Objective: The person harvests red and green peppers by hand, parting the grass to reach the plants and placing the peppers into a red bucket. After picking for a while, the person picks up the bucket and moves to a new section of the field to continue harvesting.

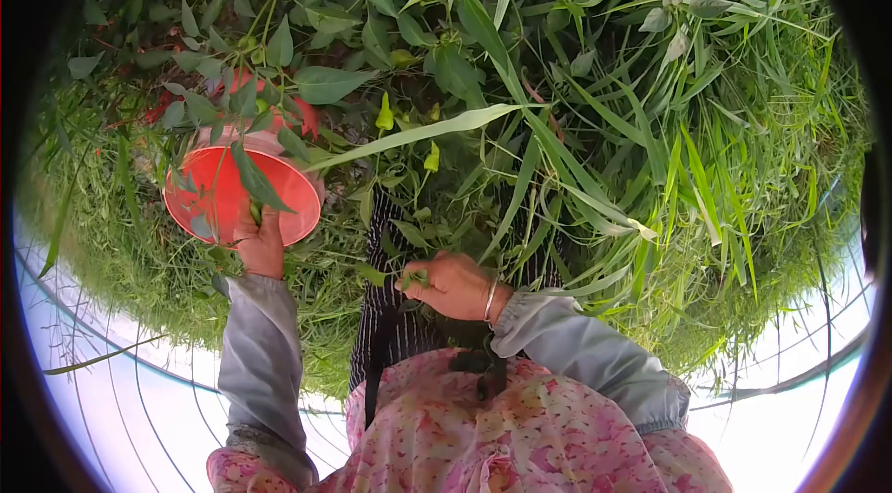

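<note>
My left hand [260, 242] is at the near rim of a red bucket [297, 200], its fingers closed on a slim green pepper [255, 211]. A dark leaf hangs in front of the bucket's mouth and partly covers that pepper. My right hand [451, 285] is a closed fist in front of my striped trousers [400, 330]. Small green bits [414, 279], perhaps pepper or leaf, stick out between its fingers; the rest is hidden in the palm. Pale yellow-green peppers [385, 112] hang on the plant beyond my hands.
Leafy pepper plants [325, 0] spread across the far side. Long grass [706, 177] grows thickly on the right, and one broad blade [437, 133] crosses the middle. Red pieces [307, 117] show behind the bucket, partly hidden by leaves. My pink flowered garment [483, 419] fills the near edge.
</note>
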`<control>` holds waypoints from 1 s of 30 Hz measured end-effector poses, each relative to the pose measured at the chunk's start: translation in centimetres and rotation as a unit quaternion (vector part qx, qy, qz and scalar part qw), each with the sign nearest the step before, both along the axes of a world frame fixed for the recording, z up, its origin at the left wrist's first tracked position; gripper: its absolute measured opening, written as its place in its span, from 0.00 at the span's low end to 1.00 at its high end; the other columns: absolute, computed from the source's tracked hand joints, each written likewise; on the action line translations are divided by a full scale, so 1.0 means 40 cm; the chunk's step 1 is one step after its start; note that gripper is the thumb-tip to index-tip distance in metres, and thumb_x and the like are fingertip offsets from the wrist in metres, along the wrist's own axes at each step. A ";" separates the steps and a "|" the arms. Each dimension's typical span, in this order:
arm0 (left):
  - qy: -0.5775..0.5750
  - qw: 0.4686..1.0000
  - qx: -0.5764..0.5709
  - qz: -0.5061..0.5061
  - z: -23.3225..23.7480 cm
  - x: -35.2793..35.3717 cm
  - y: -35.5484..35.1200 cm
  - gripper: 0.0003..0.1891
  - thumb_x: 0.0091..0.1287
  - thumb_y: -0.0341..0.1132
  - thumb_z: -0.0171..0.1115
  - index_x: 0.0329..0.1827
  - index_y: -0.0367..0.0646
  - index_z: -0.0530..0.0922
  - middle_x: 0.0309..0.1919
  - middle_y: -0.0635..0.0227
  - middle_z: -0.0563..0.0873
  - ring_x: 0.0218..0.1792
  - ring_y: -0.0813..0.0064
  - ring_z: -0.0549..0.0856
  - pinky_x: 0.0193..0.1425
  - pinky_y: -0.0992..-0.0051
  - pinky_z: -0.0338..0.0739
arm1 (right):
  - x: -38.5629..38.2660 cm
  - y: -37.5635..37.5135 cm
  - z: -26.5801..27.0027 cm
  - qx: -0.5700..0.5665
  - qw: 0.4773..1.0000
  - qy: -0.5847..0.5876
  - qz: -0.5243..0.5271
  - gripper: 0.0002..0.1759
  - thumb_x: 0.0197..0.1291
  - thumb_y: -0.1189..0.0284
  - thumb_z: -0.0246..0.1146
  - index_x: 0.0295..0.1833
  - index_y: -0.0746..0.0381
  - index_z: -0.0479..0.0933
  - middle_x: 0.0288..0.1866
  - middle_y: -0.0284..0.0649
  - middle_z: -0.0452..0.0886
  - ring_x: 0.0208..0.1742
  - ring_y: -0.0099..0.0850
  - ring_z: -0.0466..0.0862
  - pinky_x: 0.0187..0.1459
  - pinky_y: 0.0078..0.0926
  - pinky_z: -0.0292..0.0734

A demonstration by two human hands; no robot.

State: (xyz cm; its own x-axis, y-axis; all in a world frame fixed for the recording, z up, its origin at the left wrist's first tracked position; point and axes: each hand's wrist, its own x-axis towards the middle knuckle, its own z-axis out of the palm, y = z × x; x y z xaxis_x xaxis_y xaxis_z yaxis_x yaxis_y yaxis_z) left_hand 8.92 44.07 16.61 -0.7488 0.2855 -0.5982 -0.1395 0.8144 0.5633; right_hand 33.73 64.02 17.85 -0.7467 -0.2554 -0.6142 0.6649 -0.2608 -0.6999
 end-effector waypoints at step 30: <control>-0.106 0.663 -0.173 -0.721 -0.147 0.232 0.224 0.25 0.51 0.43 0.63 0.55 0.50 0.75 0.61 0.58 0.70 0.66 0.57 0.64 0.72 0.50 0.47 | 0.085 0.129 -0.336 -0.038 0.976 -0.213 -0.039 0.26 0.58 0.69 0.62 0.61 0.63 0.67 0.60 0.48 0.72 0.61 0.35 0.73 0.60 0.31 0.68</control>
